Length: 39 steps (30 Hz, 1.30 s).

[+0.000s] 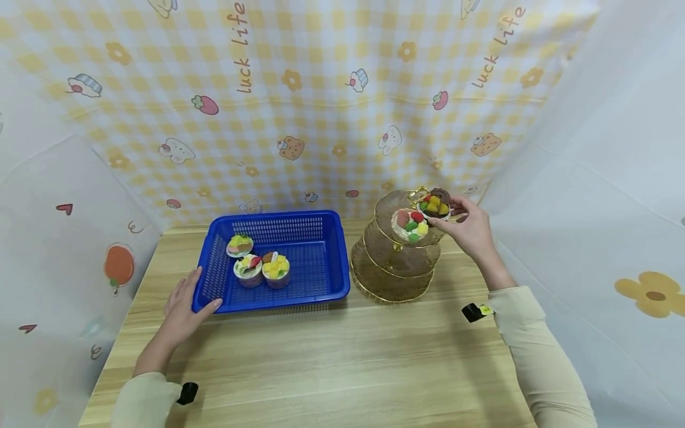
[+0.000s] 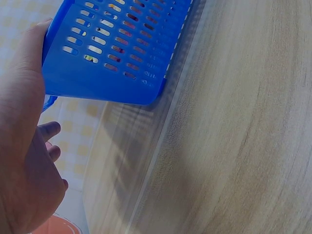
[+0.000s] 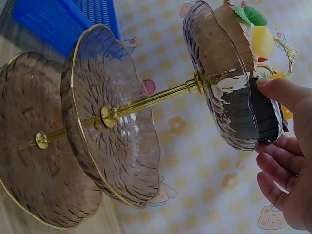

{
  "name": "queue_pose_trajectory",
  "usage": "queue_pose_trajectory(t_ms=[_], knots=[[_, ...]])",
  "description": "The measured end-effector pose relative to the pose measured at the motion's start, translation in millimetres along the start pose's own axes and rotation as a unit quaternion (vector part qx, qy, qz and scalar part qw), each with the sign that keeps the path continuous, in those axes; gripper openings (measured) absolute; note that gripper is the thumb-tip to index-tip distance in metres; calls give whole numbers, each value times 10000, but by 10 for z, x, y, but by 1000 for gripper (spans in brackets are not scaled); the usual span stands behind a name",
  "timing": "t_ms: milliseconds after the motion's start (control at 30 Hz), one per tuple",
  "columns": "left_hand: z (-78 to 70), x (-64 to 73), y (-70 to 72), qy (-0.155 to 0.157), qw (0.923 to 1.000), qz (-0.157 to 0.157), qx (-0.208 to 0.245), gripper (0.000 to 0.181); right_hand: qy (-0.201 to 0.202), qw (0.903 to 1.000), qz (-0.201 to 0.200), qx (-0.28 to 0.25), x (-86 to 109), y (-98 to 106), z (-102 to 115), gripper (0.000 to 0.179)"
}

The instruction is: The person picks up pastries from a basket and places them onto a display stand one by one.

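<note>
The basket (image 1: 309, 267) lies on the surface (image 1: 348, 368), left of the frame's centre. In it I see three cakes (image 1: 248, 270), at its left and middle. Just to the right is the tiered stand (image 1: 393, 260); on its top tier is one cake (image 1: 409, 226), with a second cake (image 1: 434, 206) to the right. Behind them hangs a cloth (image 1: 316, 128).

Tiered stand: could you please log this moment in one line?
left hand: touches blue basket | right hand: pinches dark cupcake at top tier
</note>
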<state>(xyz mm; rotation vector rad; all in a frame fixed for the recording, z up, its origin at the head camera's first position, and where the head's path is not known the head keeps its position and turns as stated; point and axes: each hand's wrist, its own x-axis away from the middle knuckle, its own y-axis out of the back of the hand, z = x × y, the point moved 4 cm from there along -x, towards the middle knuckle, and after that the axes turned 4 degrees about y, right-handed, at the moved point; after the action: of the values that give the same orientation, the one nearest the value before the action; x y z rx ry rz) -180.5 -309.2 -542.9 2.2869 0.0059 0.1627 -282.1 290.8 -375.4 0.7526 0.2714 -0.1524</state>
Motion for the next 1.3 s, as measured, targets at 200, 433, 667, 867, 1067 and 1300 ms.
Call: queue_pose_trajectory(t_ms=[200, 433, 667, 867, 1067, 1300], knots=[[1, -4, 2, -6, 10000, -26, -26, 98, -4, 10000, 34, -85, -19, -15, -19, 71], [9, -12, -6, -15, 10000, 4, -45, 99, -48, 9999, 89, -139, -24, -25, -39, 74], [7, -11, -3, -54, 10000, -6, -51, 98, -32, 9999, 68, -95, -29, -16, -45, 72], [9, -11, -2, -58, 10000, -24, -47, 98, 18, 9999, 35, -103, -10, -13, -42, 71], [7, -11, -3, -45, 10000, -1, -20, 98, 96, 9999, 43, -132, 24, 21, -34, 66], [1, -6, 4, -15, 10000, 48, -13, 98, 134, 9998, -111, -91, 59, 160, -20, 65]])
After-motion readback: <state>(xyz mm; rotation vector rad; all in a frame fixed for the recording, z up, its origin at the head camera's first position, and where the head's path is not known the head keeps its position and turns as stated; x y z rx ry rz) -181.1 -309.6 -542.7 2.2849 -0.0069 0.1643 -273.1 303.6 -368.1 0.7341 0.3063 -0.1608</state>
